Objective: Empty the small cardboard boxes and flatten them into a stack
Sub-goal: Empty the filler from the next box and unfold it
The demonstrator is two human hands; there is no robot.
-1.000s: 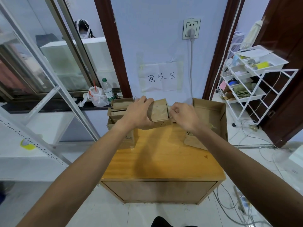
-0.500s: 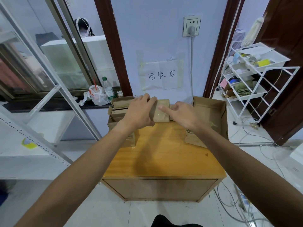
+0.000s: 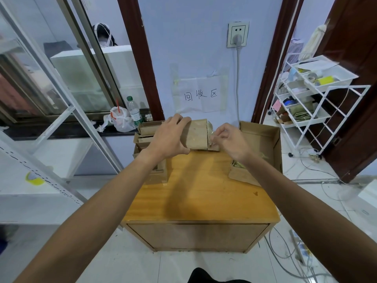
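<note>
Here, a small cardboard box (image 3: 196, 135) is held over the far edge of a wooden cabinet (image 3: 204, 193). Whether it touches the top cannot be told. Its left end is gripped by the left hand (image 3: 169, 138), with the fingers curled over the top of the box and the thumb tucked underneath. Its right end is pinched by the right hand (image 3: 229, 139), thumb and fingertips pressed together on something shiny there. Whether that is tape or a flap cannot be made out.

Behind the left wrist, on the cabinet's far left corner, a pile of small open boxes (image 3: 145, 133) is stacked. To the right of the hands, a large open carton (image 3: 263, 137) is set on the cabinet, with pale straw-like filler (image 3: 237, 164) seen at its near edge.

On the wall behind, a handwritten paper sign (image 3: 202, 94) is taped below a wall socket (image 3: 237, 34). A white wire trolley (image 3: 310, 94) is seen at the far right, and a plastic bottle (image 3: 133, 110) on a dark ledge at the left.
</note>
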